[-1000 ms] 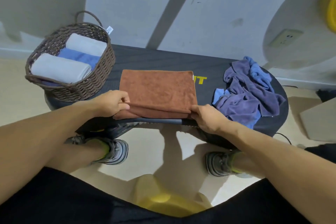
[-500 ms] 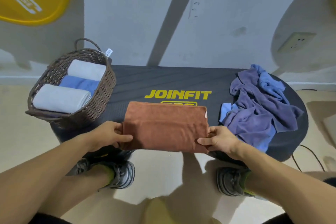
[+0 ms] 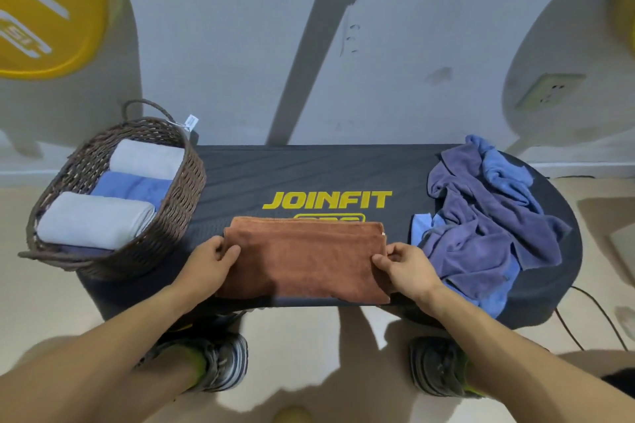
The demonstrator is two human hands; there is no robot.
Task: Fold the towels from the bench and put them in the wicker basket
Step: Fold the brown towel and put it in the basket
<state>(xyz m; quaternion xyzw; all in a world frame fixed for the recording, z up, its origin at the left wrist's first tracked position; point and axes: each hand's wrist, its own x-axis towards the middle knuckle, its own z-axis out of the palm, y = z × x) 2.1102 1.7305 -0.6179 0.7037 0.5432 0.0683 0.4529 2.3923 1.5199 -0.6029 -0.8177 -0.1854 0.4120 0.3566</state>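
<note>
Towel (image 3: 304, 259) long axis left-right on bench (image 3: 309, 175); left hand (image 3: 209, 261), right hand (image 3: 407, 269) apparently pinching short ends; basket (image 3: 165, 244) nearer left.

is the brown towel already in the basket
No, the brown towel lies folded on the bench, pinched at its ends by the left hand and right hand, beside the wicker basket.

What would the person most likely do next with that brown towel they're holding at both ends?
Probably fold it once more, bringing one short end over to the other. The brown towel lies flat on the bench, pinched at its ends by the left hand and right hand, and it looks longer than the folded towels already in the wicker basket.
</note>
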